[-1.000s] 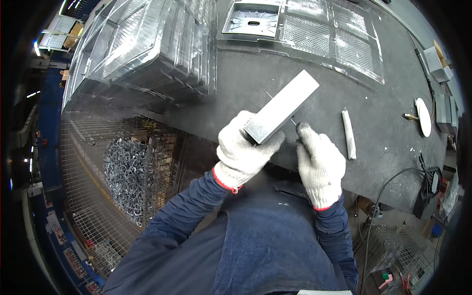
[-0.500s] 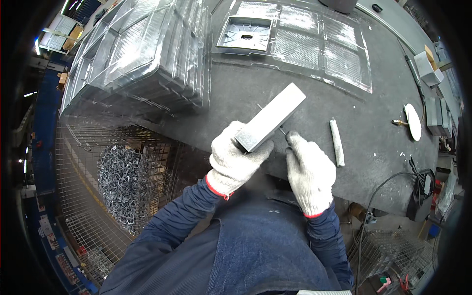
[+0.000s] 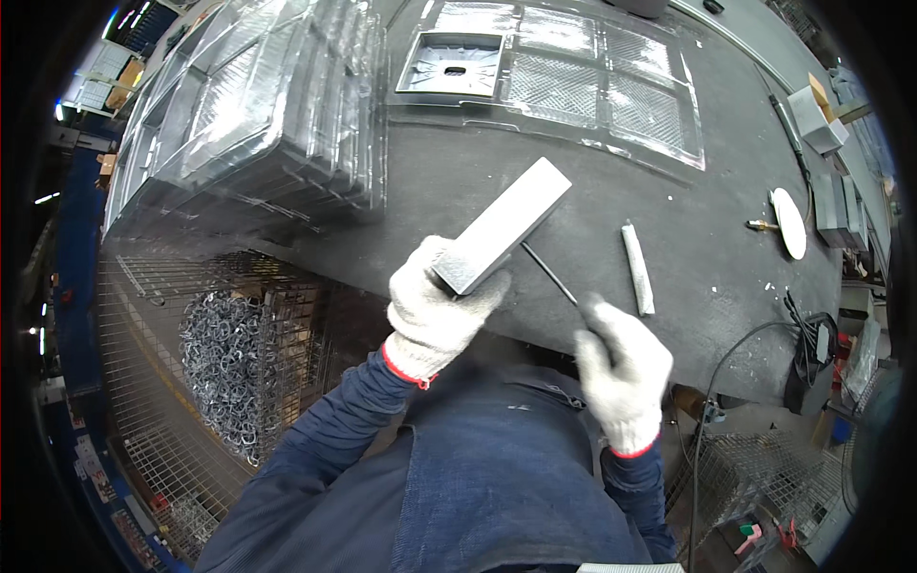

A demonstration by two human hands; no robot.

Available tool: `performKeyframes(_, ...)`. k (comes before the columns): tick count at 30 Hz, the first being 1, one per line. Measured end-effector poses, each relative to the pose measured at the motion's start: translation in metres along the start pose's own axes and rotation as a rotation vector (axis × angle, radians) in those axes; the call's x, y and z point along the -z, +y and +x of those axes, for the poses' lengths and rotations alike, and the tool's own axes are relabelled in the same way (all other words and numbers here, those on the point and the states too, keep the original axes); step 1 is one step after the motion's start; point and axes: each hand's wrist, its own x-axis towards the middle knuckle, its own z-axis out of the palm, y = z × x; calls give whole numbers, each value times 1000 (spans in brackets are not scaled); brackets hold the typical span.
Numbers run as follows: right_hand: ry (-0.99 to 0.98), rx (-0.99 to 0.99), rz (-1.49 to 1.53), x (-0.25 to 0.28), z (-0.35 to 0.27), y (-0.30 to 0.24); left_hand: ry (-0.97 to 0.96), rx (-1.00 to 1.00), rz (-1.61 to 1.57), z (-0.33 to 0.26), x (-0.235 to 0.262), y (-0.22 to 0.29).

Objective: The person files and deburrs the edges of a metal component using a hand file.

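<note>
Since a moment ago the right hand (image 3: 623,368) has drawn back from the grey metal bar (image 3: 503,226) toward the near edge of the bench (image 3: 458,181), pulling the thin dark rod (image 3: 548,272) with it, so that the two gloved hands now sit apart instead of close together. That bar, a long flat rectangular block, lies tilted above the bench with its near end clamped in the left hand (image 3: 435,310), whose white knit glove is closed around it, fingers wrapped under and thumb on the side; its far end points away and to the right. Just right of the bar's near end the rod runs diagonally down to the right hand, which is curled shut on the rod's lower end. Right of the bar, and well clear of it, a short pale cylinder (image 3: 638,268) lies on the dark bench top; farther right still a white round disc (image 3: 789,222) with a small brass fitting beside it. Beyond the bar's far end lies a clear plastic tray (image 3: 592,86) with square pockets, and to the bar's left a tall stack of clear trays (image 3: 258,124). Below that stack, left of the left hand, a wire basket (image 3: 162,315) holds a heap of small metal rings (image 3: 224,358).
</note>
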Motion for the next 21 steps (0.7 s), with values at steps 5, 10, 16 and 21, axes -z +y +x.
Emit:
performKeyframes(5, 211, -314, -48, 42, -20, 48, -40, 45, -101, 2, -1, 2)
performKeyframes(10, 167, -188, -491, 58, -4, 77, -49, 35, -29, 0, 0, -6)
performKeyframes(16, 110, -64, -625, 22, -7, 66, -85, 0, -125, 1, 1, -10)
performKeyframes(21, 74, -222, -668, 15, 2, 65, -129, 2, -131, 2, 5, -11)
